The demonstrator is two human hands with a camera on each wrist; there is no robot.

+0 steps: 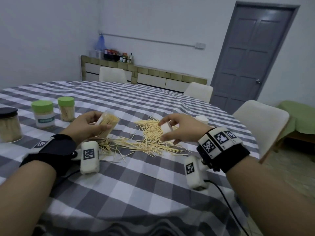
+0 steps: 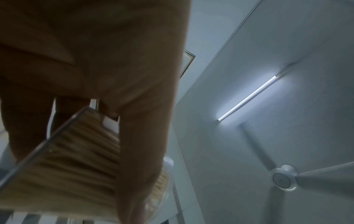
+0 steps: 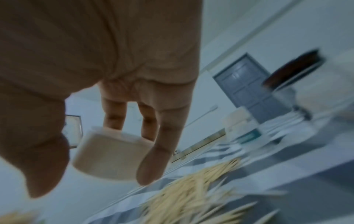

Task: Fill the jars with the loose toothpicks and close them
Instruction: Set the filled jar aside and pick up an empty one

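A big pile of loose toothpicks lies on the checked surface, and everything here is placed from that pile. Far to the left of it, at the picture's edge, stands a jar with a black lid, full of toothpicks. Closer to the pile stand two jars with green lids, both shut.

Just left of the pile, the left hand holds a clear jar up off the surface. The fingers and thumb are curled round it. This jar is tilted, its top has no lid, and it is packed with toothpicks. In the left wrist view the jar fills the lower part, pressed against the palm.

Right over the pile, the right hand pinches a small white lid between the thumb and fingers. The lid is in the air, apart from the clear jar. The right wrist view is blurry, but the white lid shows there too.

Behind the pile on the right, something small and white peeks out past the hand.
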